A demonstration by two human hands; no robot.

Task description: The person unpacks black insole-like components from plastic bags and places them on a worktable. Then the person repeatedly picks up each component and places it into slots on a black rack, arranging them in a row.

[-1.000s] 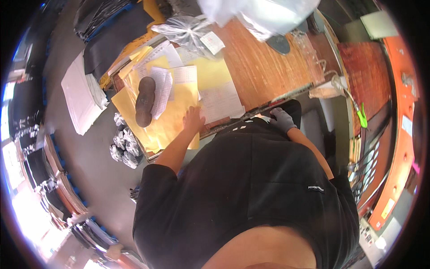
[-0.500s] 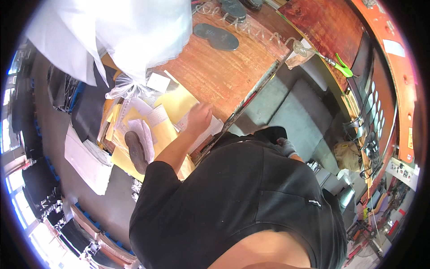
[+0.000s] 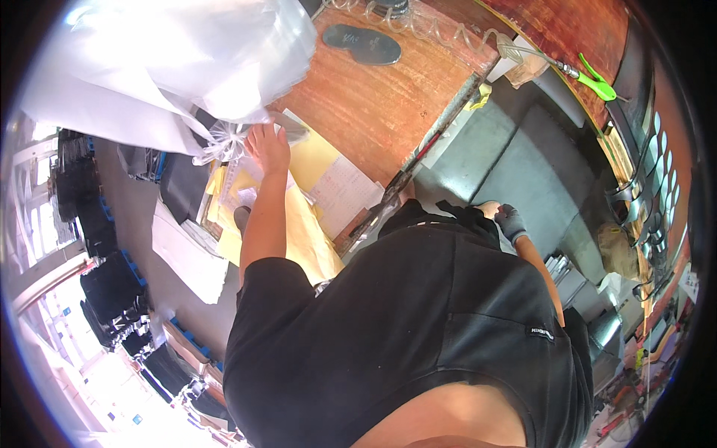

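**Bag (image 3: 187, 63) met at its gathered neck by a bare left hand (image 3: 268, 147)**

The bag is found at the far left of the table (image 3: 366, 108), where the upper left of the view is filled by it. Its neck (image 3: 226, 140) is directed toward the body, so it can be reached with one arm extended; it was presumably bunched to keep the contents in. The fingers of the left hand are bent over the plastic just beside the neck, but whether it is truly gripped cannot be told. The right hand (image 3: 511, 222), in a grey glove, is held low beside the body, well apart from the bag. Its fingers are partly curled; nothing can be seen in them, though how tightly they are closed cannot be told.

The bag is whitish and translucent, bulging and glossy, with bright glare and loose folds. Around the neck the plastic is clearer and creased into a fan. What is contained cannot be made out.

Below the left hand, yellow paper (image 3: 310, 239) and a white sheet (image 3: 343, 196) are spread at the table's near edge. A dark sole (image 3: 362, 45) is laid flat on bare wood, apart from the papers. The clear hose (image 3: 418, 28) is coiled, probably so that the green air gun (image 3: 597, 84) can be pulled about freely.
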